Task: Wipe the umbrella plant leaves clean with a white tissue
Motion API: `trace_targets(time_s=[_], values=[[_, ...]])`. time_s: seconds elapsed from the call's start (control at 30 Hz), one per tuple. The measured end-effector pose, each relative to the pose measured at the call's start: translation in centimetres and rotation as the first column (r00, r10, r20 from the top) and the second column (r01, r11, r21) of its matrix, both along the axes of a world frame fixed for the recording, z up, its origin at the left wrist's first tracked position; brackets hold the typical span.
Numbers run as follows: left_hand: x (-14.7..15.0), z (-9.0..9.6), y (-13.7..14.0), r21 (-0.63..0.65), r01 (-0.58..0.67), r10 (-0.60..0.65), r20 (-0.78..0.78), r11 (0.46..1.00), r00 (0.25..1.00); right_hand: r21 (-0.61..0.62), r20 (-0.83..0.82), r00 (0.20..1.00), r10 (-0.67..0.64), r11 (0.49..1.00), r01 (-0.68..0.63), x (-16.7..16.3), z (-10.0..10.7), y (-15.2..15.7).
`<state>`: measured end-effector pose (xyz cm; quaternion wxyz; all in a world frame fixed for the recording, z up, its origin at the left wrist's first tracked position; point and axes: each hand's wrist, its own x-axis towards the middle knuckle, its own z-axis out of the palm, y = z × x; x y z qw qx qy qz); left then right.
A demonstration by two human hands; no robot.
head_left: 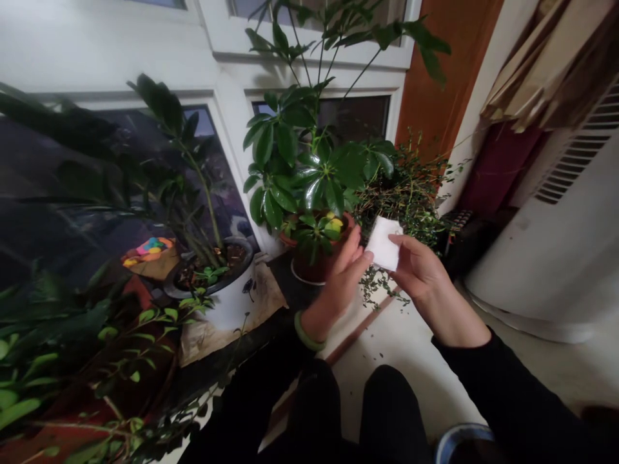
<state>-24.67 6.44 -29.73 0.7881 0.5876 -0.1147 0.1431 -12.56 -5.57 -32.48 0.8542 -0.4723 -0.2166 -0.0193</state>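
Two bare hands raised in front of the body, meeting near the centre of the view above the seated or crouching wearer's dark-clad knees [394, 399]. The right hand [420, 267] enters from the lower right, its forearm slanting up and to the left from a black sleeve [512, 380]; the wrist is nearly straight. Its grip is closed on a white folded piece [383, 245], paper or cloth, the thumb lying across the right part of the near face and the curled fingers at the lower right edge. The left hand [338, 280] rises from the lower left, a pale green band [308, 332] at the wrist, its fingers extended close together and pointing up and to the right. Its thumb tip touches or nearly touches the piece's lower left corner; whether this grip pinches the piece or merely steadies it cannot be told. The white piece is held up between the hands, in front of a small-leaved plant [411, 187] and just right of a brown pot [302, 261], as seen, which bears a glossy broad-leaved plant [322, 171]. Pale floor [367, 351] lies below.
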Motion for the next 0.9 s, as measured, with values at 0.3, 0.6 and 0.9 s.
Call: trace_targets(time_s=[0.3,0.6,0.9], values=[[0.3,3.8,4.0,0.026,-0.347,0.341,0.124,0.938,0.932,0.100,-0.061,0.989,-0.136,0.985,0.141,-1.3,1.4,-0.1],[1.0,6.3,7.4,0.033,-0.274,0.276,-0.057,0.961,0.960,0.047,0.226,0.927,-0.299,0.954,0.296,0.3,2.5,3.0],[2.4,6.6,6.8,0.029,-0.208,0.208,0.008,0.978,0.978,0.094,0.418,0.726,-0.546,0.821,0.563,3.5,3.7,4.2]])
